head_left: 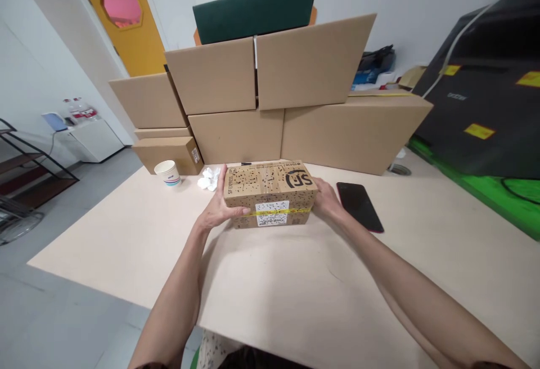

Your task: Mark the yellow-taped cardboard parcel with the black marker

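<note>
In the head view a brown cardboard shipping box [248,182] with black print sits at the middle of the table. A white label [278,220] and a yellow strip run across its near side. My left hand [218,207] grips the box's left end, its thumb laid along the near face and its fingers reaching up the side. Against the right end presses my right hand [327,197]; its fingertips are partly hidden behind the box. Both hands hold the box between them.
A black phone-like slab [360,207] lies right of the box. To the left stand a paper cup [167,172] and crumpled white tissue [209,179]. Large cardboard boxes [312,65] are stacked behind, topped by a dark green box [255,12]. The pale table [126,239] ends at the left.
</note>
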`<state>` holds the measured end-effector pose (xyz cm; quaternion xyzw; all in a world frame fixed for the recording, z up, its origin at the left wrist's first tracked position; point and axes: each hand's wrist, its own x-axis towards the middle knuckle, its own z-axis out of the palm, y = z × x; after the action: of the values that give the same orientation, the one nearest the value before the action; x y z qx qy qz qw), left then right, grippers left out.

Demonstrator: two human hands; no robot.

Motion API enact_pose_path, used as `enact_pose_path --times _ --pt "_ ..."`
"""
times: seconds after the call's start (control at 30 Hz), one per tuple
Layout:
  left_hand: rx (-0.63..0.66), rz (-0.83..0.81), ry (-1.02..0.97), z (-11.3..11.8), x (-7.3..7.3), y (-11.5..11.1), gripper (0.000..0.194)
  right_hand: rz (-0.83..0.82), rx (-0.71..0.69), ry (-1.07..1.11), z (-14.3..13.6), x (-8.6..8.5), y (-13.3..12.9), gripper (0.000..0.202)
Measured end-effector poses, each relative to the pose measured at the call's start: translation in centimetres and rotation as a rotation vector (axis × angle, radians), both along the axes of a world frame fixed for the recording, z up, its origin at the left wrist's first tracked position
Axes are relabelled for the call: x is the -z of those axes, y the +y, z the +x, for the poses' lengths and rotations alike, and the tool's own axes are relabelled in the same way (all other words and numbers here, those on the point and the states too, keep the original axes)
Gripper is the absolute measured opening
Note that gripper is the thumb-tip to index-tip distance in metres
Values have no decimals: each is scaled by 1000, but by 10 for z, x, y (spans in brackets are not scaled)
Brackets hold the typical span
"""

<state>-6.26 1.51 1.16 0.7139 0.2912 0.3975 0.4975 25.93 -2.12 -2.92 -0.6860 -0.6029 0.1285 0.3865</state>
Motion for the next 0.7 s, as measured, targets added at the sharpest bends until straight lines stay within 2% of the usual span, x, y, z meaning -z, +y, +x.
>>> enact_pose_path --times 0.13,0.23,0.37,0.47,0.63,0.7 --pt "-3 -1 20 -5 -4 0 152 -147 129 -256 25 -20 -4 44" --pt "-2 -3 11 -7 -6 1 150 -341 154 -383 32 -26 -9 41" --pt "-8 -22 -14 -7 -9 -1 148 -422 113 -257 28 -20 -11 37" --pt "-21 -22 0 -7 -10 -5 149 -366 100 -137 26 -13 -9 44" --pt "-30 7 -15 -5 -4 -11 149 -233 27 219 35 -12 -2 25" --pt "-15 21 -39 -3 -2 -12 149 -176 18 357 41 -15 1 29"
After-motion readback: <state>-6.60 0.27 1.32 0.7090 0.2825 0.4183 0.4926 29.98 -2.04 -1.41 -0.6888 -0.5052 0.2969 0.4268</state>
